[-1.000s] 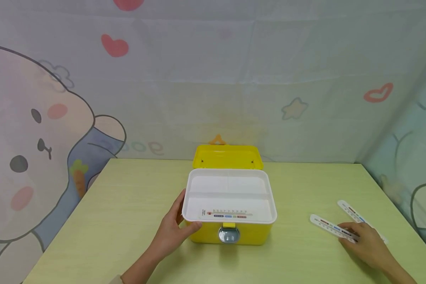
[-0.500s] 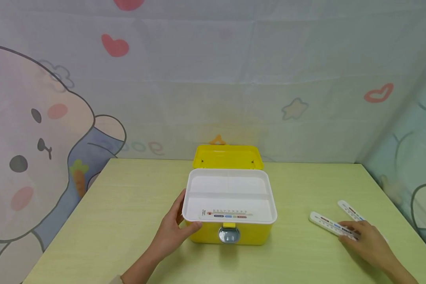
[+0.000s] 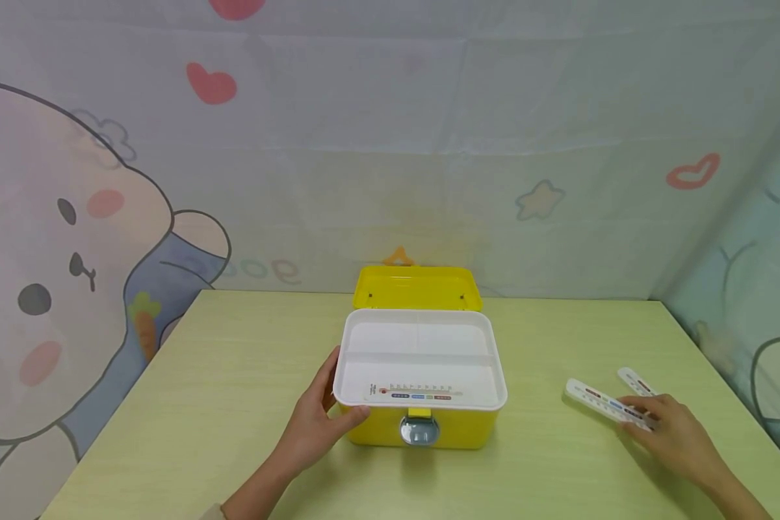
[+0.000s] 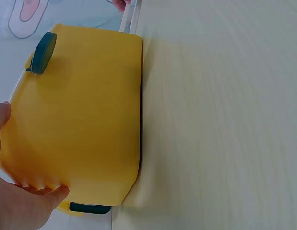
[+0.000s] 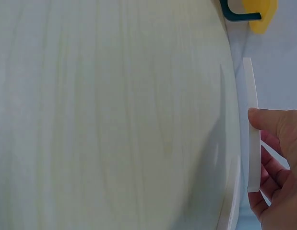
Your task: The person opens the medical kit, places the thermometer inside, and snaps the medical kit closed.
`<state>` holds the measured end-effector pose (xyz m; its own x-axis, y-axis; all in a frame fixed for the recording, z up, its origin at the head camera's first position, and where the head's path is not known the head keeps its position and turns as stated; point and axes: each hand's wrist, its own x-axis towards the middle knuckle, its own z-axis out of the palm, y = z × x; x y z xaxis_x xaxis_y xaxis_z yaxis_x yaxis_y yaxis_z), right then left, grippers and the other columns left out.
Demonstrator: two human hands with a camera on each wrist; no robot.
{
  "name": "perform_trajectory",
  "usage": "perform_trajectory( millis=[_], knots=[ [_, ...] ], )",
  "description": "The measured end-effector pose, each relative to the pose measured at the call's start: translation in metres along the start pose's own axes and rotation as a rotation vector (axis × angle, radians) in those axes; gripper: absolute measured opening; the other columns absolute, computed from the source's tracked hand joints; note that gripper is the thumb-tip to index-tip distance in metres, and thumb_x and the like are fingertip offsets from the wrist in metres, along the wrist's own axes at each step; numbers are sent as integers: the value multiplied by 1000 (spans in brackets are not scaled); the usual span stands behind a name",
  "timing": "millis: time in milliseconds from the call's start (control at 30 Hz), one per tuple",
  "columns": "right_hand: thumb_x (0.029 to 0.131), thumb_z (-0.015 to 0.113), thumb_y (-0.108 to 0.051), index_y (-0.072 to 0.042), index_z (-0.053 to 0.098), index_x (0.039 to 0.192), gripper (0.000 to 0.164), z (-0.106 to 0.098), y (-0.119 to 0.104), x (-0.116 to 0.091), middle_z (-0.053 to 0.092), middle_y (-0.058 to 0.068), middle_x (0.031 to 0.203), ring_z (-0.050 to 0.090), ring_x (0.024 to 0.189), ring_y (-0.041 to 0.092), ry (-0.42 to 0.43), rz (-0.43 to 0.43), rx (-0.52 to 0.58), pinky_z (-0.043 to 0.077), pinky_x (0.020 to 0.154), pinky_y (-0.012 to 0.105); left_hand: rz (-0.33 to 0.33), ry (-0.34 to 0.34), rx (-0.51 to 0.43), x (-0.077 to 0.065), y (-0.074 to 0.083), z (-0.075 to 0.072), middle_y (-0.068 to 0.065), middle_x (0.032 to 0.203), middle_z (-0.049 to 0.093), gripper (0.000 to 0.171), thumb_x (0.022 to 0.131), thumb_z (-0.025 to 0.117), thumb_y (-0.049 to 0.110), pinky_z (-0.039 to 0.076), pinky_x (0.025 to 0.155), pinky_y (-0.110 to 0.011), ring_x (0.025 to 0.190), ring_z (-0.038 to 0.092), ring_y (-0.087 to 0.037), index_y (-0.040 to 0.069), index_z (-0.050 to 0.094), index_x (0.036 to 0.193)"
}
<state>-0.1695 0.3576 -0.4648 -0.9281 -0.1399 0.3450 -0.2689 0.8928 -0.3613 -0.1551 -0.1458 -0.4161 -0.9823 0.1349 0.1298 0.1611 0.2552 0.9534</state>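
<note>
A yellow storage box [image 3: 458,431] with its lid [image 3: 422,285] raised stands mid-table. My left hand [image 3: 308,422] holds its near left corner, thumb at the front below the rim, fingers along the side wall [image 4: 90,115]. Inside the white top tray [image 3: 390,336] lies a flat white thermometer [image 3: 420,391] with coloured labels. To the right, my right hand [image 3: 674,440] pinches a similar thermometer [image 3: 591,399] near its right end. That strip [image 5: 254,153] is off the tabletop in the right wrist view. Another thermometer [image 3: 635,380] lies behind it, partly hidden by the hand.
A clear latch [image 3: 419,431] hangs on the box front. The pale wooden table [image 3: 234,361] ends at a printed cloth backdrop [image 3: 377,144]. More cloth borders it on the right side. A dark green handle [image 5: 240,17] on the box shows in the right wrist view.
My right hand has raised the pinched thermometer from the tabletop, moving slightly up and away, and now covers more of the thermometer behind. My left hand and the box have stayed put.
</note>
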Motion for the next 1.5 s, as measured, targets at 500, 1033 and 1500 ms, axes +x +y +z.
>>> perform_trajectory(
  millis=[500, 1033, 1500],
  knots=[
    [68, 80, -14, -4, 70, 97, 32, -13, -10, 13, 59, 9, 82, 49, 68, 12, 9, -45, 0, 36, 53, 24, 19, -10, -11, 0, -2, -1, 3, 143, 37, 91, 77, 75, 17, 32, 107, -44, 127, 41, -17, 28, 17, 147],
    [70, 79, -16, -6, 70, 98, 31, -23, -24, 26, 58, 8, 85, 47, 68, 9, 6, -89, 6, 35, 53, 23, 28, -14, -24, 0, -2, -1, 2, 144, 37, 90, 78, 74, 16, 33, 106, -44, 127, 42, -18, 26, 17, 147],
    [71, 79, -14, -6, 69, 100, 32, -32, -34, 43, 57, 6, 83, 45, 68, 8, 37, -163, 22, 34, 53, 22, 17, -13, -24, 0, -1, 0, 3, 143, 37, 90, 78, 74, 15, 33, 106, -44, 127, 43, -18, 28, 18, 147]
  ],
)
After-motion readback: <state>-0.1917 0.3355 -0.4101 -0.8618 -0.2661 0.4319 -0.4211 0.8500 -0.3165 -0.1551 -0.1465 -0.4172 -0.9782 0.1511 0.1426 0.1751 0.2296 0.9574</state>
